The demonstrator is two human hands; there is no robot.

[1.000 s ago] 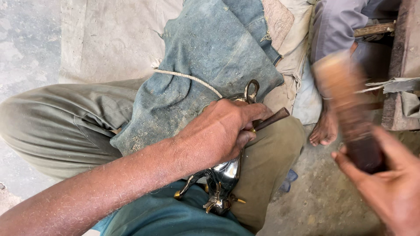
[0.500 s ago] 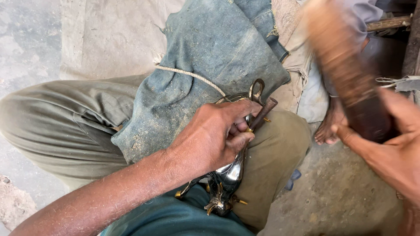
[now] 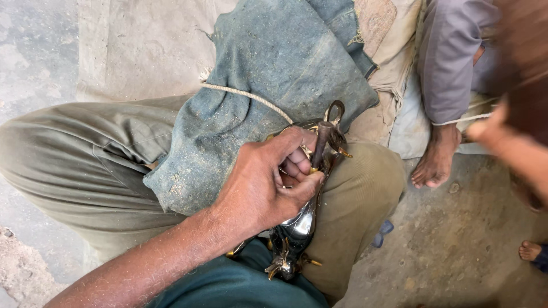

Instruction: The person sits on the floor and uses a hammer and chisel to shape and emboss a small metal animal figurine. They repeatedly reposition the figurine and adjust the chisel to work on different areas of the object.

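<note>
Brown tool (image 3: 319, 145) now upright; right hand (image 3: 514, 142) raised, blurred.

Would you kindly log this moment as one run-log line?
left hand: grips metal piece and thin tool on lap | right hand: raised, blurred, holds dark wooden block | denim cloth over thigh

Olive-green trousers (image 3: 85, 165), teal shirt (image 3: 240, 288), bare forearms, no sleeves.

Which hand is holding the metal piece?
The left hand, closed around the shiny metal piece on the knee; the right hand is raised and blurred.
</note>
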